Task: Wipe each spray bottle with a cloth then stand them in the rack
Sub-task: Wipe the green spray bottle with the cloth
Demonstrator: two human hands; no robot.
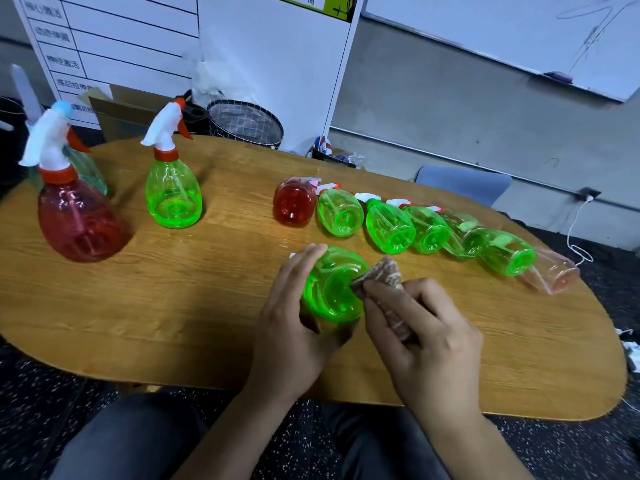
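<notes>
Grip, left: left hand (294, 320) wraps its curled fingers round the body of a green spray bottle (332, 285), held over the near middle of the wooden table (173, 306) with its base turned toward the camera.
Grip, right: right hand (426, 344) pinches a folded brownish cloth (384, 271) between thumb and fingers, and the cloth's corner presses on the right rim of that bottle's base.
Row lying down: just beyond the hands, bottles lie on their sides with bases toward the camera, touching or nearly so. From the left: a red bottle (294, 206), then green bottles (341, 213), (391, 225), (429, 230), (465, 235), (507, 252), and a pale pink bottle (554, 273) at the right end.
Standing bottles: an upright green bottle (173, 192) with a white trigger head stands at left centre; well to its left an upright red bottle (78, 216) stands near the table's left edge, with a clear bottle (90, 168) just behind it.
Behind the table: a mesh-sided basket (246, 124), a cardboard box (117, 112) and a white board with a printed grid (114, 39).
Wall: a whiteboard (502, 32) at upper right.
Near edge: the person's dark-trousered legs (138, 441) below the table.
</notes>
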